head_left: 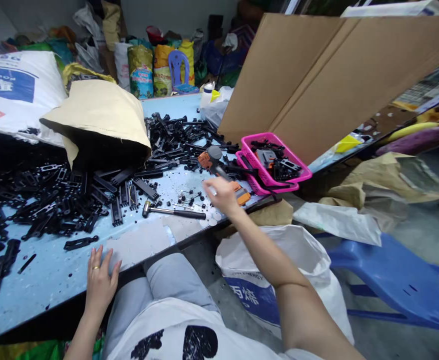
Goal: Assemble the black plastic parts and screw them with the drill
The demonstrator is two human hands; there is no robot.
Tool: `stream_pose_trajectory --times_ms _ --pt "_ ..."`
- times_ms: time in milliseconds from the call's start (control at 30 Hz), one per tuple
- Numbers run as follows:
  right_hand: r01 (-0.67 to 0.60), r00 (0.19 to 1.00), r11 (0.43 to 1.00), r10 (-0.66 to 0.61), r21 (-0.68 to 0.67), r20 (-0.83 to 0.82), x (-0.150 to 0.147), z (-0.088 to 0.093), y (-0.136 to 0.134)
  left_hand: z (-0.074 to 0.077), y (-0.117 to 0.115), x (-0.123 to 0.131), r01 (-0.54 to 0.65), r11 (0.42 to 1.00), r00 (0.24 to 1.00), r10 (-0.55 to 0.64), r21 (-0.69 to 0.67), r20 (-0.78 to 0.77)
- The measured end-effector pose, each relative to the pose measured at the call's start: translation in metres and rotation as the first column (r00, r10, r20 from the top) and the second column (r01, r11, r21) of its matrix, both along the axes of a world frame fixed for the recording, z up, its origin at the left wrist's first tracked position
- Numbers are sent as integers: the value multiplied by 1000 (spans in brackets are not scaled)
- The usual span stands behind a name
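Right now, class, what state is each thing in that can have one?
Left hand, open, on the table
Right hand, blurred, at the power tool, grip unclear
Power tool, on or off unclear
Hammer, lying down, unheld
Upper pink basket, open, filled
Tabletop paper bag, open, on its side
Floor sack, open-topped

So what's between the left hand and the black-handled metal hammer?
Head view: a flat, pale-grey patch on the light-blue tabletop lies between left hand and hammer.
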State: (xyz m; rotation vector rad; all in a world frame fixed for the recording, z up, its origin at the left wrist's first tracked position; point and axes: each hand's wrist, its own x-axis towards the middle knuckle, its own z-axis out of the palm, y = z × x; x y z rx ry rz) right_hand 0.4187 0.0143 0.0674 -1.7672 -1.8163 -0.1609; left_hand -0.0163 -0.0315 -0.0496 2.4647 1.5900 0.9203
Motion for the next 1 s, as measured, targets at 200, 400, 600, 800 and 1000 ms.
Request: stream_pose_trajectory --times_ms 200,400,600,800,1000 --pt "112 994 914 -97 -390 58 -68 -51 36 -2 -5 -8 -120 992 993 120 -27 -11" --pt "404 912 645 -341 -649 229 -24 -45 47 -8 -8 -22 -186 982 981 187 -23 43" --pt "225 974 745 -183 -628 132 -80 -53 60 -8 -4 -16 -220 976 975 220 -3 35" --pt "310 951 788 -269 -532 155 -67 -51 72 -9 -3 -18 -196 980 979 194 29 68" --pt "363 932 694 -270 -621 243 -18 -46 66 -12 -4 -14 -229 973 972 226 39 66"
